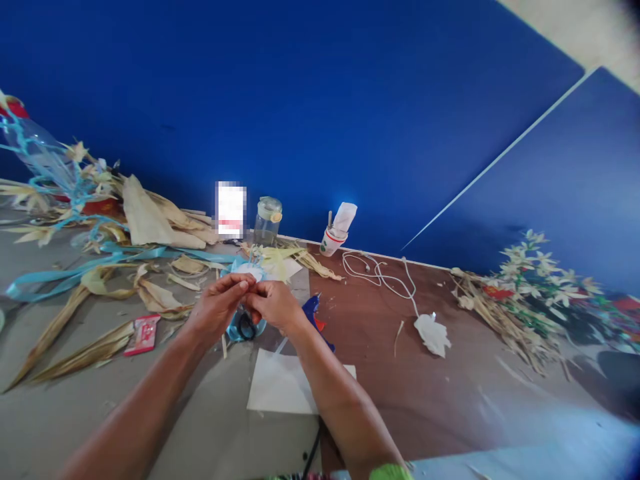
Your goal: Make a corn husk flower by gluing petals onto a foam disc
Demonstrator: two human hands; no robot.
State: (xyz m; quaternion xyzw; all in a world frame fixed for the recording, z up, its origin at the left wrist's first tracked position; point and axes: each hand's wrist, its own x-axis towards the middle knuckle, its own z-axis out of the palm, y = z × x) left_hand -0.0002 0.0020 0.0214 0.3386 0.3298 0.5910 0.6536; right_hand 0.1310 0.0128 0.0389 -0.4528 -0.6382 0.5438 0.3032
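Observation:
My left hand and my right hand meet above the table, fingertips pinched together. Whatever lies between the fingertips is too small to make out. Behind and below them is a light-blue plastic bag, with a dark round object partly hidden by my right hand. A blue glue gun with an orange part lies just right of my right wrist. White paper rests under my right forearm. Pale husk strips lie just beyond the hands.
Dried husks, blue ribbon and a pink packet lie left. A lidded bottle and a cup stand by the blue partition. White cable, crumpled white material and white flowers are right.

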